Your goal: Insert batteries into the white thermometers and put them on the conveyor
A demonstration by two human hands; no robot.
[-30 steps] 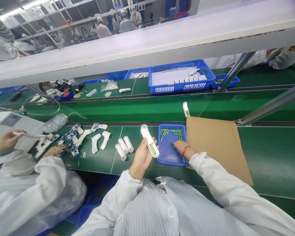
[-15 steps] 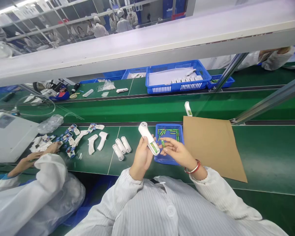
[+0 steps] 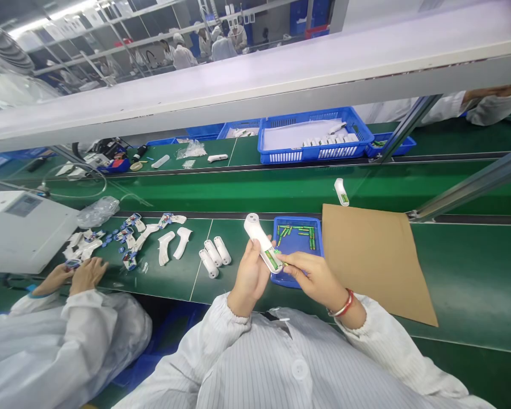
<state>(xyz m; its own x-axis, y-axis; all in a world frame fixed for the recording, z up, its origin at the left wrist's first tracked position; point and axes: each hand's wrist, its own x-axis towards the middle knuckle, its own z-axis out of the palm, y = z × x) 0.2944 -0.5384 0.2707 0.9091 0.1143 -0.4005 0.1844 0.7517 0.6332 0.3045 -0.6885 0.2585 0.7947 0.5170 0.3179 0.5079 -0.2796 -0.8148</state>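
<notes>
Near the tabletop's (image 3: 472,272) front edge, your left fingers (image 3: 251,250) curl round the device (image 3: 254,227); your right fingers (image 3: 298,260) pinch a battery (image 3: 285,264), apparently loading it; seating calls for alignment.

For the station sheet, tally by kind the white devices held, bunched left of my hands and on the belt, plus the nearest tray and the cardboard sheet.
White devices: 5 (one held, three bunched, one on the green belt)
Blue tray: 1
Cardboard sheet: 1
Total: 7
</notes>
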